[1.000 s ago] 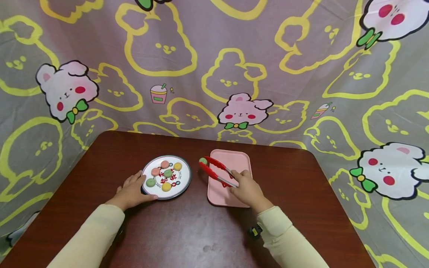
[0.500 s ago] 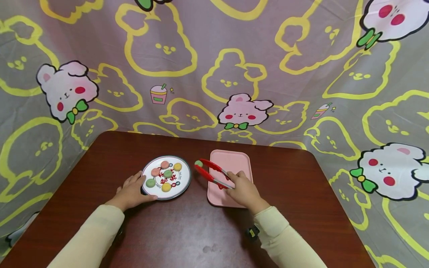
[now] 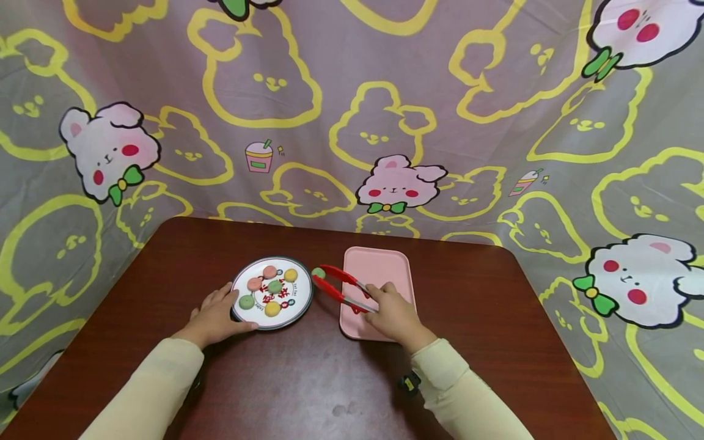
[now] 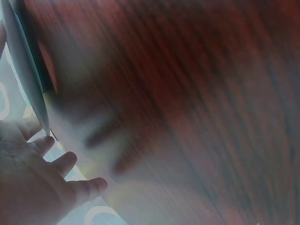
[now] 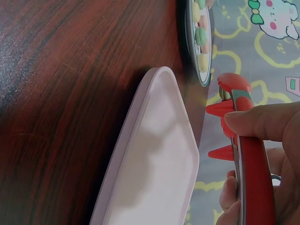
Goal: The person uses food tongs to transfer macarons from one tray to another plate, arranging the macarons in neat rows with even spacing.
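Two pink, two yellow and two green macarons lie spread on a round white plate (image 3: 294, 302) with a dark rim and red print. My left hand (image 3: 211, 319) rests at the plate's left and near rim; its fingers look spread and fairly straight in the left wrist view. My right hand (image 3: 397, 316) grips red-and-metal tongs (image 3: 329, 288), thumb along one arm in the right wrist view. Between the red tips, another green macaron (image 3: 318, 273) is pinched, just right of the plate's rim. Below the tongs lies a pink tray (image 3: 382, 266), its bare surface visible.
The dark wooden table (image 3: 308, 379) carries both plate and tray, with a gap between them. A patterned curtain (image 3: 308, 73) hangs behind the table and around its sides. A small black device (image 3: 409, 383) sits by the right cuff.
My right hand has moved left with the tongs and the green macaron, from over the tray's left edge to close by the plate. My left hand stays at the plate.
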### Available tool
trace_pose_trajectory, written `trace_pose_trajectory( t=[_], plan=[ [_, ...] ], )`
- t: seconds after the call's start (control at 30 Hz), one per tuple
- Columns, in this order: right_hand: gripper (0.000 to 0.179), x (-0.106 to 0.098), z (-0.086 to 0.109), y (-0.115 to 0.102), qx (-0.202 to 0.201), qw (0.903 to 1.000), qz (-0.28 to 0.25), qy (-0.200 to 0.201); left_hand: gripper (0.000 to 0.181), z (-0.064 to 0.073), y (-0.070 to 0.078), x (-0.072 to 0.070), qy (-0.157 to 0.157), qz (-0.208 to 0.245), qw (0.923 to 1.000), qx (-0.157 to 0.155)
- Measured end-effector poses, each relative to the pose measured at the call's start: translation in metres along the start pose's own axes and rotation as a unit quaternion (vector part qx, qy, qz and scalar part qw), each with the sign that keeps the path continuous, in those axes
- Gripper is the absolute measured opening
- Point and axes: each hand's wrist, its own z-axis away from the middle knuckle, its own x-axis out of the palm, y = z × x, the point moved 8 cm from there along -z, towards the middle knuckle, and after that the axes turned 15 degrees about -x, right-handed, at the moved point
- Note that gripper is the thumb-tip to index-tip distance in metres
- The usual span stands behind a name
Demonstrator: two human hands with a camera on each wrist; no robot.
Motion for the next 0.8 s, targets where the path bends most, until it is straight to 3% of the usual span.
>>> trace_pose_trajectory(
  t=[0.8],
  plan=[
    [0.056,0.006,-0.01,-0.015,-0.016,0.9996,0.007,-0.023,0.114,0.001,0.0,0.0,-0.001,0.001,1.0,0.001]
  ],
)
